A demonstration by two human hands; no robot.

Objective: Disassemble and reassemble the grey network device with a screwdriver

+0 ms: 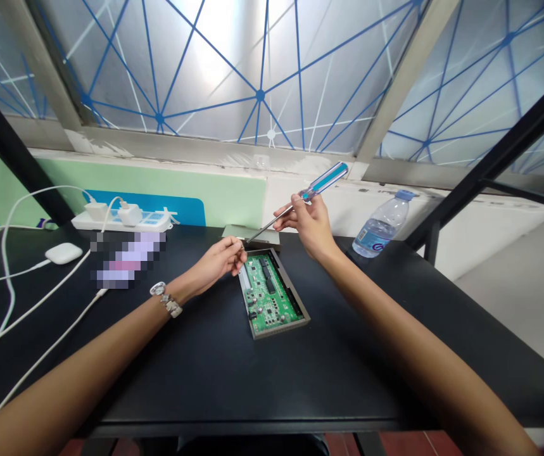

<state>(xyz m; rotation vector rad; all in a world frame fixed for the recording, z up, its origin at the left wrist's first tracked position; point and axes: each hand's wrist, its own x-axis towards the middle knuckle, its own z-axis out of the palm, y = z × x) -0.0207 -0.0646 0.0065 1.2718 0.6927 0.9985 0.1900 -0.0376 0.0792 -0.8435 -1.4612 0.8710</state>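
Inspected head view. Found right hand [313, 223] half-curled, gripping blue-and-clear plastic-handled steel screwdriver [325, 180] tip-down beside left hand [219, 263]; noted left fingertips pinched together, could not tell on what. Judged steady, light pressure best near green rectangular circuit board [274, 291], seated in shallow grey-brown metal tray [282, 329] on black table [205, 373]. Recorded blue-capped clear plastic bottle [382, 225], part-filled with clear liquid.

Location type: indoor desk workstation, office-like, in use for electronics work. Indicators: black desk [181, 373] between dark metal frame bars [504, 151] at left and right; patterned window [205, 57] along the far side; power strip [158, 221] with plugged-in chargers [130, 215] at far left; cased circuit board [272, 304] at centre, screwdriver [326, 179] beyond; water bottle [380, 225] at far right; red floor tiles [398, 443] below the near edge.
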